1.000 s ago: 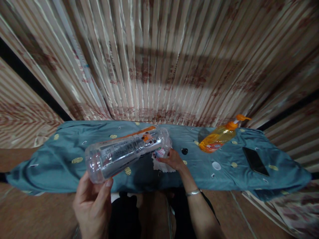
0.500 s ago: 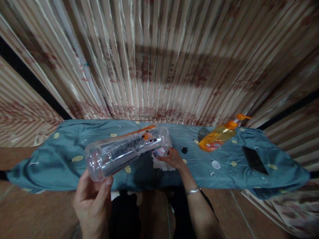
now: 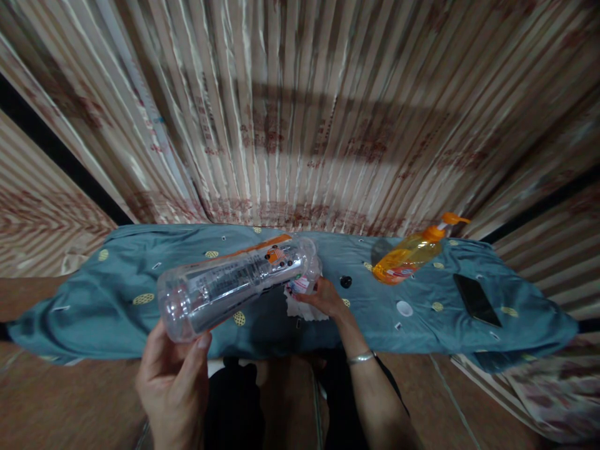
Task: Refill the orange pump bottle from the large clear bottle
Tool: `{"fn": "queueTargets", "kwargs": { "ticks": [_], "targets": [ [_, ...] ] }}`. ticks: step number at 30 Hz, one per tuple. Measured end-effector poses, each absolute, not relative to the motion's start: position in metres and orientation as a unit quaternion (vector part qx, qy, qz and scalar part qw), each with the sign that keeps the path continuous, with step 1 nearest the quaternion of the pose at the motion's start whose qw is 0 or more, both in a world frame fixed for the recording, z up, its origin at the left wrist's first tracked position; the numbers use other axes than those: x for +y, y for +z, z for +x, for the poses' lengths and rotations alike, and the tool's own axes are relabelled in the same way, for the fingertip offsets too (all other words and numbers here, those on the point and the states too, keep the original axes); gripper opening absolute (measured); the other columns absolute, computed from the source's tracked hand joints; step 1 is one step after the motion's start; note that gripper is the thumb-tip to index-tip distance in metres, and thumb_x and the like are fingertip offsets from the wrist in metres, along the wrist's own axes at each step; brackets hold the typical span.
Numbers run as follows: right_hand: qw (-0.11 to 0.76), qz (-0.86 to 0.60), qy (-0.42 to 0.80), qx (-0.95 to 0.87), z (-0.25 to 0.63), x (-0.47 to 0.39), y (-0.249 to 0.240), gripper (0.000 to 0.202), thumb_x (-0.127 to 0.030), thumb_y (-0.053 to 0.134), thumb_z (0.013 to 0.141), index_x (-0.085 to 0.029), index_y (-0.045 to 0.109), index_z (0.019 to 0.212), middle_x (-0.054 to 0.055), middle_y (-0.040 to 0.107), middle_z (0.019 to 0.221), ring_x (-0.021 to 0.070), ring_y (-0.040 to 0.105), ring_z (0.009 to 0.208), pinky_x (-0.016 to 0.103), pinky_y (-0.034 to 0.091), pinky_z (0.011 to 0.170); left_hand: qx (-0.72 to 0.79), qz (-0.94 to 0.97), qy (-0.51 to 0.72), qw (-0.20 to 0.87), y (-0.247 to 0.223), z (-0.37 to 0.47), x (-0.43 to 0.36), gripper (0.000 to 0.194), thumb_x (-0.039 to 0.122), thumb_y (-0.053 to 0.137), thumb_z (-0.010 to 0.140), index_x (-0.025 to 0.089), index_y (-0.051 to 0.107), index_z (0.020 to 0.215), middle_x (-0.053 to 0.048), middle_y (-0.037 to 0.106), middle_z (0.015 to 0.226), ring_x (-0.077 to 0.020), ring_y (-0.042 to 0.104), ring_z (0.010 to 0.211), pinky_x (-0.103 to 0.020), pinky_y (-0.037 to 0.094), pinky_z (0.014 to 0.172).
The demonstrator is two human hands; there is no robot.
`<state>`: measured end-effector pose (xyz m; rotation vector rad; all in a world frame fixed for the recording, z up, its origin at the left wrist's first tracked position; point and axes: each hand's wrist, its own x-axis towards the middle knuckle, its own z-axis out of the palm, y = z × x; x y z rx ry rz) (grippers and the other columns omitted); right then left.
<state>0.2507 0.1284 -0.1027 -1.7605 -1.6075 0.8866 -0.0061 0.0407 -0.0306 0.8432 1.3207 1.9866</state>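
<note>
A large clear plastic bottle (image 3: 229, 284) with an orange and grey label is tilted over the cloth, its base toward me on the left and its neck end to the right. My left hand (image 3: 171, 384) grips it near the base, with the thumb in front. Under the neck end, my right hand (image 3: 328, 297) is closed around a small clear container (image 3: 304, 284) with a printed label, partly hidden by the large bottle. Below that container lies a piece of white paper (image 3: 307, 310) on the cloth. Whether any liquid passes between the two is too unclear to see.
A teal patterned cloth (image 3: 107, 306) covers the narrow table. To the right stand an orange pump bottle (image 3: 407, 255), a small black cap (image 3: 345, 282), a white round disc (image 3: 404, 308) and a dark phone (image 3: 477, 300). Behind hangs a striped curtain (image 3: 300, 125).
The view has shifted very slightly. Both hands keep their grips, and the large bottle and small container stay in nearly the same place.
</note>
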Motion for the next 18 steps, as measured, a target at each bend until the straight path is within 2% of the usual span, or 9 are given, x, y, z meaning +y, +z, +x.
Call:
{"fn": "queueTargets", "kwargs": {
  "ticks": [7,18],
  "targets": [
    [0.288,-0.659,0.343,-0.604,0.2510,0.1284,-0.1002,0.035,-0.035,0.090,0.073,-0.021,0.075,0.101,0.004,0.080,0.090,0.0265,0.076,0.087,0.037,0.058,0.082,0.489,0.321,0.752,0.302,-0.0301,-0.0075,0.0400,0.045,0.039,0.097,0.062,0.026,0.081,0.101,-0.001,0.079,0.094,-0.0221,0.075,0.093,-0.044,0.057,0.108],
    [0.293,-0.655,0.332,-0.613,0.2517,0.1285,-0.1039,0.035,-0.034,0.090,0.073,-0.021,0.075,0.102,0.003,0.079,0.087,0.0261,0.075,0.085,0.036,0.058,0.078,0.494,0.313,0.752,0.305,-0.0298,-0.0065,0.0389,0.046,0.039,0.097,0.061,0.025,0.080,0.102,-0.004,0.080,0.099,-0.0284,0.074,0.109,-0.046,0.056,0.109]
  ]
}}
